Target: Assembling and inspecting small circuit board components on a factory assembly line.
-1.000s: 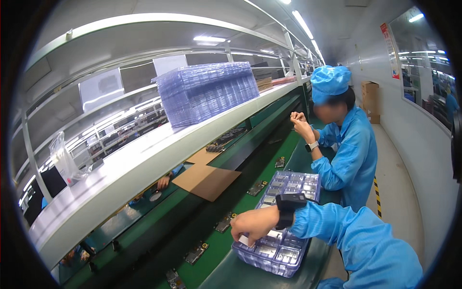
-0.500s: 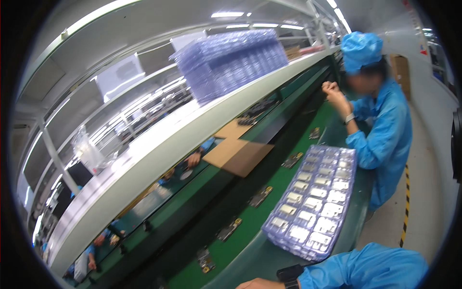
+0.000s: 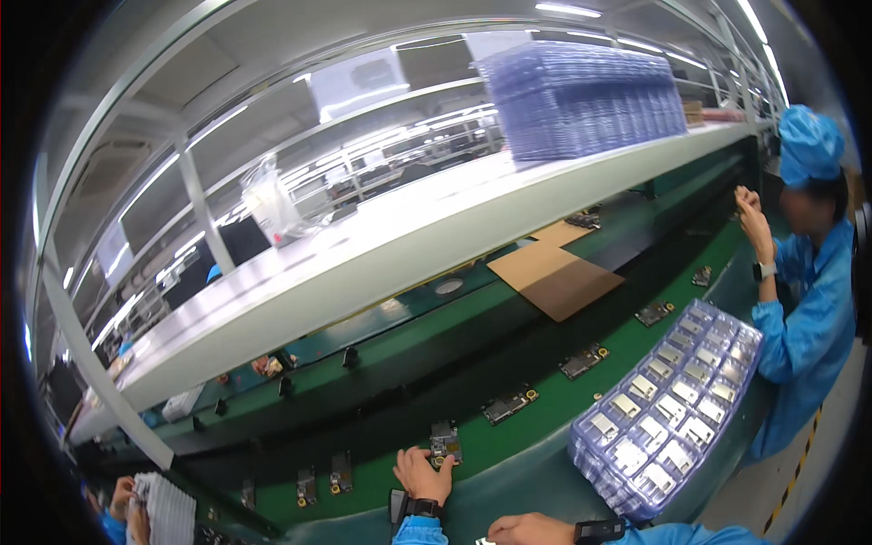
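My left hand (image 3: 424, 477) reaches over the green belt, its fingers and thumb curled at the lower left edge of a dark circuit board (image 3: 445, 438). Close to the picture's lower edge lies my right hand (image 3: 534, 528), with its fingers bent together. At their tips shows a small bright piece (image 3: 487, 541), mostly cut off by the frame, so its kind is unclear. To the right of that hand, a stack of clear plastic trays (image 3: 581, 459) holds silvery metal pieces (image 3: 670, 409) in its pockets.
More circuit boards (image 3: 510, 404) lie spaced along the green belt (image 3: 545, 409). Brown cardboard (image 3: 568, 286) rests behind it. Clear trays (image 3: 590, 104) are stacked on the white shelf (image 3: 409, 241). A co-worker in blue (image 3: 799, 300) sits at right; another person's hands (image 3: 127, 509) show at lower left.
My view has swung left, so the tray stack and co-worker appear farther right. My left hand has come into view at a circuit board; more of my right hand shows.
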The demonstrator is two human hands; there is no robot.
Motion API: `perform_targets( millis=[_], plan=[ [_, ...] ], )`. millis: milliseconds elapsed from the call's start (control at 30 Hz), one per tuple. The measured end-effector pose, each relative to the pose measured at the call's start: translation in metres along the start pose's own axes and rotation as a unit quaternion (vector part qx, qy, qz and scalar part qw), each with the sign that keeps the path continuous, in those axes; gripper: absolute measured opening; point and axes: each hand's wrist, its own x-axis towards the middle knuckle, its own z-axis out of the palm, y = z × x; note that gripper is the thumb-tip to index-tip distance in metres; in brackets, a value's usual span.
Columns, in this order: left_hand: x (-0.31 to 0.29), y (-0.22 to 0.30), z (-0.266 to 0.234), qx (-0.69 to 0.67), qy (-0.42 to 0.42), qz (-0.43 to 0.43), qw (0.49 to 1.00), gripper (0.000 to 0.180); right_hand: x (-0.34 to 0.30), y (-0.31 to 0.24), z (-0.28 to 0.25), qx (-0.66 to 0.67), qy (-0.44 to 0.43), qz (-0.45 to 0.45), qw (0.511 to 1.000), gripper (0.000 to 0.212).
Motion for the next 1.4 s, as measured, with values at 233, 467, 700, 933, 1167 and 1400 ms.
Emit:
perform_targets(
  millis=[233, 467, 700, 933, 1167, 1400],
  plan=[
    [-0.071, -0.020, -0.070, -0.642, -0.061, -0.117, 0.755, 0.031, 0.027, -0.042, -0.037, -0.092, 0.231, -0.143, 0.958, 0.019],
    [-0.149, 0.024, -0.137, -0.576, -0.156, -0.106, 0.796, 0.021, 0.020, -0.029, -0.028, -0.136, 0.123, -0.155, 0.971, 0.025],
    [-0.159, 0.015, -0.142, -0.583, -0.155, -0.131, 0.787, 0.022, 0.020, -0.032, -0.015, -0.139, 0.137, -0.124, 0.973, 0.028],
    [-0.161, 0.014, -0.147, -0.562, -0.158, -0.130, 0.802, 0.022, 0.014, -0.038, -0.007, -0.172, 0.137, -0.082, 0.972, 0.032],
    [-0.159, 0.015, -0.150, -0.562, -0.158, -0.123, 0.803, 0.022, 0.015, -0.034, -0.007, -0.167, 0.134, -0.087, 0.973, 0.033],
    [-0.157, 0.016, -0.150, -0.574, -0.159, -0.129, 0.793, 0.022, 0.017, -0.034, -0.009, -0.169, 0.129, -0.087, 0.973, 0.033]
  ],
)
